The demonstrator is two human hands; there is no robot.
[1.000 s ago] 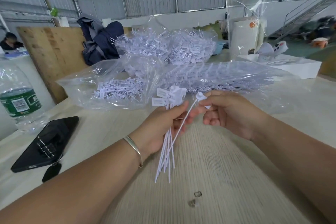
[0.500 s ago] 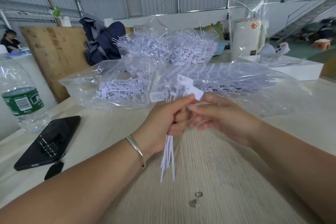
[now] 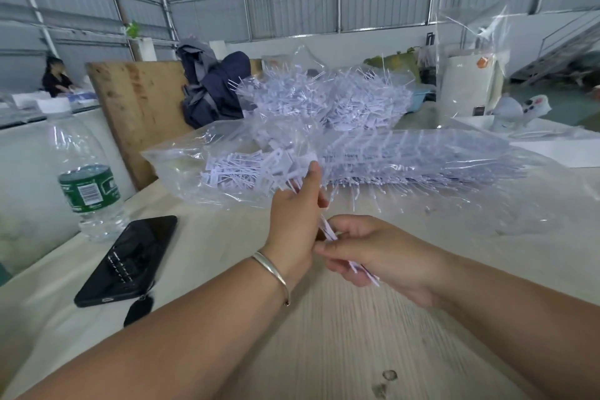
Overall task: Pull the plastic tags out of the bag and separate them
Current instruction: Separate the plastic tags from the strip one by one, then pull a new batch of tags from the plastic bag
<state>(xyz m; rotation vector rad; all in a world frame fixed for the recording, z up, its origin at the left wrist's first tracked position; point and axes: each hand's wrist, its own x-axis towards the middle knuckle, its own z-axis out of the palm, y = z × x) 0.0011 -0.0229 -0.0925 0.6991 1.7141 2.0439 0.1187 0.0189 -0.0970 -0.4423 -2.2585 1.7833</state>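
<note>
Soft, even daylight fills the hall, with no hard shadows on the pale table (image 3: 373,334). Glare streaks the clear plastic bag (image 3: 194,166) at centre and the water bottle (image 3: 86,185) at left. Motion blur smears the left hand (image 3: 293,224), the right hand (image 3: 373,253) and the tags between them. Wide-angle distortion bends the wall beams toward the upper corners; the background is soft.

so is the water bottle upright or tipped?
Upright. The bottle stands on its base on the table beside the phone, its green label level. Its cap is blurred.
</note>
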